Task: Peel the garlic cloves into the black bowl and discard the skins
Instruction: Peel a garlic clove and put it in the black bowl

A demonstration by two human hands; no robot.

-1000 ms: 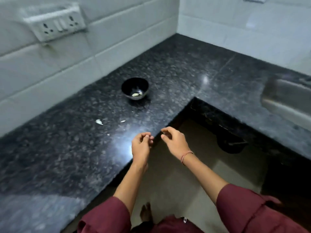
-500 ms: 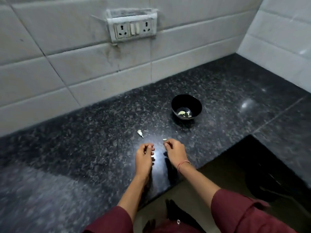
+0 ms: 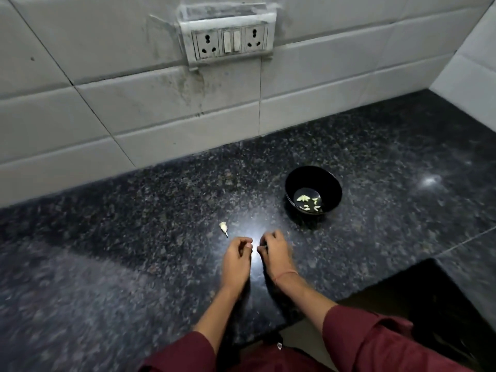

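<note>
Head view, counter: dark speckled granite worktop (image 3: 134, 237) fills the lower frame.
Bowl: small round black bowl (image 3: 335, 189), right of centre, holds pale peeled garlic cloves (image 3: 308, 204).
Hands: your left hand (image 3: 236, 260) and right hand (image 3: 273, 251) curl at centre. I cannot tell whether they pinch a clove.
Risk: the pale garlic scrap (image 3: 223, 227) left of your hands could be missed on the speckle.

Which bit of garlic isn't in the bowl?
The pale bit lying alone on the dark counter, just beyond the left hand. All the other garlic pieces sit inside the black bowl.
</note>
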